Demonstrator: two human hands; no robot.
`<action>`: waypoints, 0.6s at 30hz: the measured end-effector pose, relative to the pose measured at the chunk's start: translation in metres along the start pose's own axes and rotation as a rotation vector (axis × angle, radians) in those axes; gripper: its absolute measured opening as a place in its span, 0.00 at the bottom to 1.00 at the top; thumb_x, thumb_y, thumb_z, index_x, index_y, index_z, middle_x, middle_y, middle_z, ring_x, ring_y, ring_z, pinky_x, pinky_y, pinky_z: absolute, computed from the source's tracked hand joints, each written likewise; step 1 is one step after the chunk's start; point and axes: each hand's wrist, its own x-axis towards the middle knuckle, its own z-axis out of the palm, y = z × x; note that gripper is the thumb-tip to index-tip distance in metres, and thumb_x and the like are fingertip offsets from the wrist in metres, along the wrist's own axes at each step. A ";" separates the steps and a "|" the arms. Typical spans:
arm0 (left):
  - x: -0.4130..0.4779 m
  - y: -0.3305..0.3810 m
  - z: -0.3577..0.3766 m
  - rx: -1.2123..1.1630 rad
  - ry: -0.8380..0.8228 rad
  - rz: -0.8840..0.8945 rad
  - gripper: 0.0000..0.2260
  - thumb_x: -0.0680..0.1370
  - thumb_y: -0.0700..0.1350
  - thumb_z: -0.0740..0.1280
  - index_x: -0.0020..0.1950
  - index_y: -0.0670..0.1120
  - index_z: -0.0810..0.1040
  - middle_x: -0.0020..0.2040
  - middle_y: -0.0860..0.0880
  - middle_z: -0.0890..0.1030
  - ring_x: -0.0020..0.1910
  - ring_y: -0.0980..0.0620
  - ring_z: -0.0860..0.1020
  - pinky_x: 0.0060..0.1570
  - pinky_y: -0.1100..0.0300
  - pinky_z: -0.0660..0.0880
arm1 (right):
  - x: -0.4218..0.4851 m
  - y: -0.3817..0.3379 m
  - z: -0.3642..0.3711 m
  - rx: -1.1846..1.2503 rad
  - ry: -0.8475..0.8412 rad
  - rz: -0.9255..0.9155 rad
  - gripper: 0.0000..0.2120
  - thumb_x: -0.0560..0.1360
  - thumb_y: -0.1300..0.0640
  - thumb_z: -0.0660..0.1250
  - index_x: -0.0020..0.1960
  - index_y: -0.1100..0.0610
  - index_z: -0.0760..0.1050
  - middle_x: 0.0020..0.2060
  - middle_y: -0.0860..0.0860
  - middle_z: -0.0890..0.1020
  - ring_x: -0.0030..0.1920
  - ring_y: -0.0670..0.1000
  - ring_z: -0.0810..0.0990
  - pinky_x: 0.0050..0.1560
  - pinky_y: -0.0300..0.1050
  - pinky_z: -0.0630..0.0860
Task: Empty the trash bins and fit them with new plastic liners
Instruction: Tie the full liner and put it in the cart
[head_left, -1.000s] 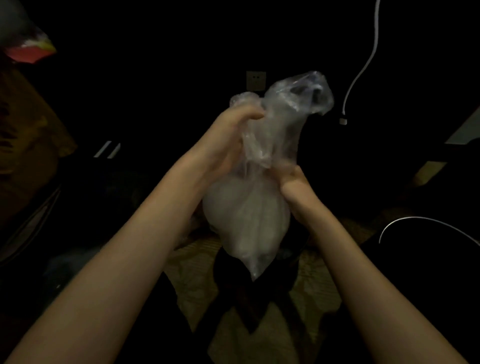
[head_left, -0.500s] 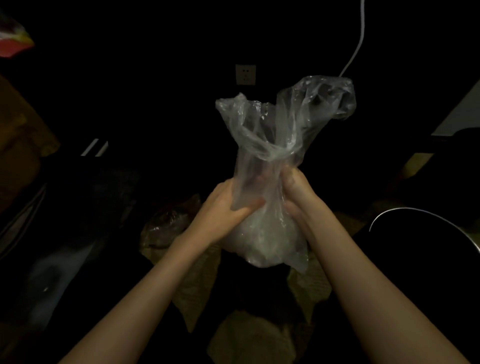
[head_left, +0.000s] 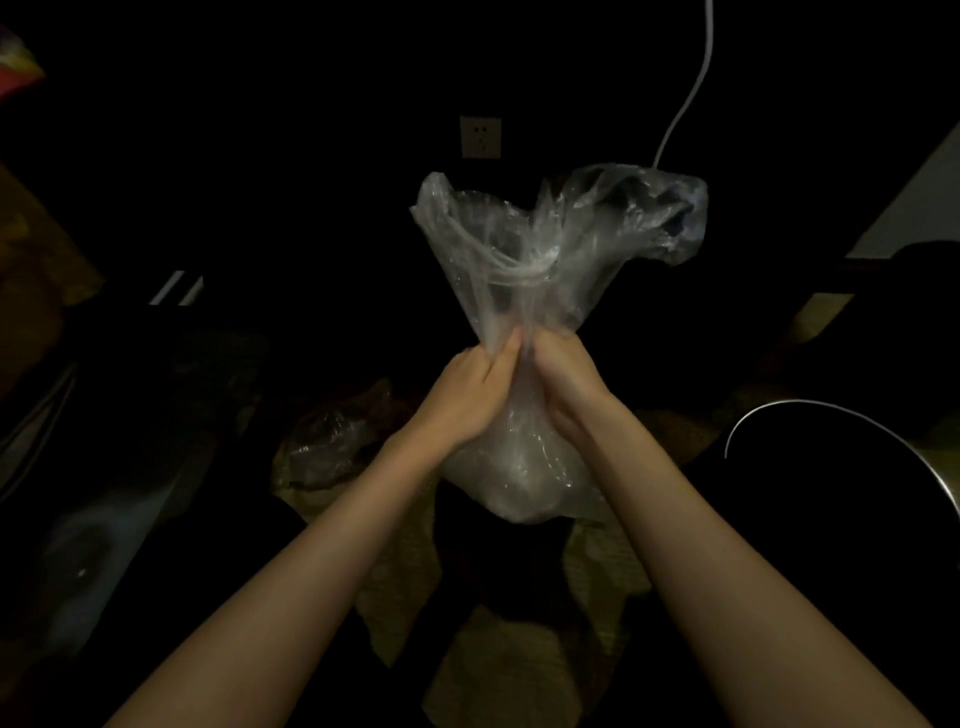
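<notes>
Both hands, the left hand (head_left: 462, 395) and right hand (head_left: 566, 384), have slid together onto the neck of the clear bag (head_left: 524, 467); fingers closed around it, loose top flaring above, ready for tying off.

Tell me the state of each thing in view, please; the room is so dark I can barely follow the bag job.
clear plastic bag: held up, gathered at the neck, lower part bulging, top flaring loose.
left hand: closed on the bag's neck.
right hand: closed on the bag's neck, beside the left.
bin rim: partly in view at right; lining cannot be told.
wall socket: nothing plugged in.
white cable: hanging, its lower end hidden behind the bag.
</notes>
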 end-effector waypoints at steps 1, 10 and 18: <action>0.000 0.001 0.002 -0.003 -0.016 -0.021 0.28 0.82 0.63 0.48 0.66 0.47 0.76 0.60 0.43 0.80 0.59 0.50 0.78 0.62 0.51 0.73 | -0.001 0.002 0.001 -0.016 -0.006 -0.004 0.11 0.79 0.65 0.62 0.45 0.57 0.81 0.35 0.51 0.83 0.37 0.46 0.83 0.36 0.38 0.79; -0.006 0.008 0.014 0.058 -0.079 0.008 0.44 0.67 0.78 0.48 0.66 0.47 0.76 0.53 0.51 0.80 0.54 0.54 0.78 0.42 0.79 0.69 | -0.015 -0.007 -0.008 0.115 -0.007 0.114 0.20 0.83 0.68 0.49 0.74 0.73 0.58 0.62 0.68 0.74 0.69 0.65 0.71 0.69 0.50 0.68; -0.009 -0.004 0.002 -0.352 -0.118 -0.058 0.15 0.75 0.30 0.69 0.62 0.32 0.77 0.57 0.40 0.80 0.55 0.50 0.79 0.54 0.64 0.77 | -0.018 -0.025 -0.025 -0.080 -0.318 0.038 0.09 0.79 0.65 0.60 0.52 0.60 0.79 0.45 0.52 0.83 0.47 0.49 0.82 0.51 0.42 0.77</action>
